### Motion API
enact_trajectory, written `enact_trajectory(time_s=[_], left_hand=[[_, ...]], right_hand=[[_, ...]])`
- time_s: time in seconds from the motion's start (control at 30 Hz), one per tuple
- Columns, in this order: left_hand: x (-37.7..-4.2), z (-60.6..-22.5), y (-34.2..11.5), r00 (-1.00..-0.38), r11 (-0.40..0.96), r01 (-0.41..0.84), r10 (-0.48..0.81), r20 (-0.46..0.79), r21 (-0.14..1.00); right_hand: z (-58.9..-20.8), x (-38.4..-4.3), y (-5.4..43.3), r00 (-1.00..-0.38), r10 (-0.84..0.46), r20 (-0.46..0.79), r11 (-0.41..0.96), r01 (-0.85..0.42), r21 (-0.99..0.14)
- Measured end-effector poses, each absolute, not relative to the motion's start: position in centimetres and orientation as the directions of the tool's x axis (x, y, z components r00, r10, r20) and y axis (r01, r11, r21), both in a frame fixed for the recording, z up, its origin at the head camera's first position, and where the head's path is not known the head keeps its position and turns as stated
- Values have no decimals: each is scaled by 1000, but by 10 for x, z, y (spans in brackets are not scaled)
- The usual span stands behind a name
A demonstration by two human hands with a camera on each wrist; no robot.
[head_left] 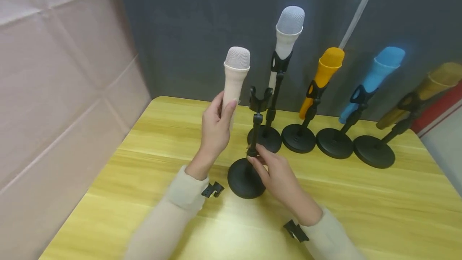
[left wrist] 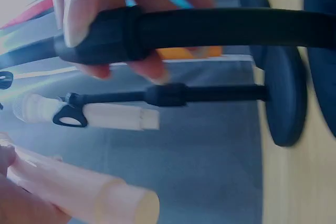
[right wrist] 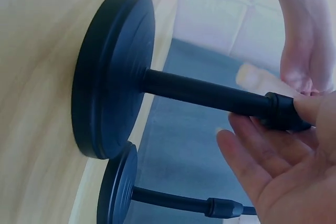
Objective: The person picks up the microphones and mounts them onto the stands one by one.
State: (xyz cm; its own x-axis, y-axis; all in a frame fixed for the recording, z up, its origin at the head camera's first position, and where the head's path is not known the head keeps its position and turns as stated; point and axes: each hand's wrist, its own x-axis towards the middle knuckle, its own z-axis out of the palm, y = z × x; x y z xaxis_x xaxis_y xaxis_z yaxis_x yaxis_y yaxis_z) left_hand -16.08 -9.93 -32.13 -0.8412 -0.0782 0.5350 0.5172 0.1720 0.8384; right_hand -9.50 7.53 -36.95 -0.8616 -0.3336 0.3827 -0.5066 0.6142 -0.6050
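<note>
My left hand [head_left: 215,125] grips a white microphone [head_left: 234,76] by its handle, mesh head up, to the left of a black microphone stand [head_left: 246,178]. The same microphone [left wrist: 84,190] shows its lower end in the left wrist view. My right hand [head_left: 276,170] pinches the collar [right wrist: 283,111] on that stand's pole between thumb and fingers. At the stand's top, the black clip [head_left: 260,98] holds nothing. The stand's round base [right wrist: 113,72] is at the table surface.
Behind stand several more black stands in a row, holding a white microphone [head_left: 288,27], an orange one [head_left: 326,65], a blue one [head_left: 382,67] and a brownish-gold one [head_left: 438,79]. A dark panel [head_left: 202,31] rises behind the wooden table [head_left: 122,196]; a pale wall [head_left: 65,71] is at left.
</note>
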Motion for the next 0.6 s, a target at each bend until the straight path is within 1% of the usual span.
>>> enact_trajectory(time_s=[0.1,0.3,0.4,0.6], left_hand=[[-162,-312,-90,-824,86,561,-38,565,823],[-167,-301,-72,-765,-81,640,18,643,764],[-170,-297,-67,-744,-134,659,31,668,740],[-173,-288,-66,-706,-177,686,75,705,706]], right_hand=[[-370,-90,78,-849,-336,408,606,-526,-597],[-371,-84,82,-831,-338,441,605,-551,-575],[-371,-82,82,-828,-337,448,613,-554,-564],[-370,-79,80,-839,-336,429,629,-539,-560]])
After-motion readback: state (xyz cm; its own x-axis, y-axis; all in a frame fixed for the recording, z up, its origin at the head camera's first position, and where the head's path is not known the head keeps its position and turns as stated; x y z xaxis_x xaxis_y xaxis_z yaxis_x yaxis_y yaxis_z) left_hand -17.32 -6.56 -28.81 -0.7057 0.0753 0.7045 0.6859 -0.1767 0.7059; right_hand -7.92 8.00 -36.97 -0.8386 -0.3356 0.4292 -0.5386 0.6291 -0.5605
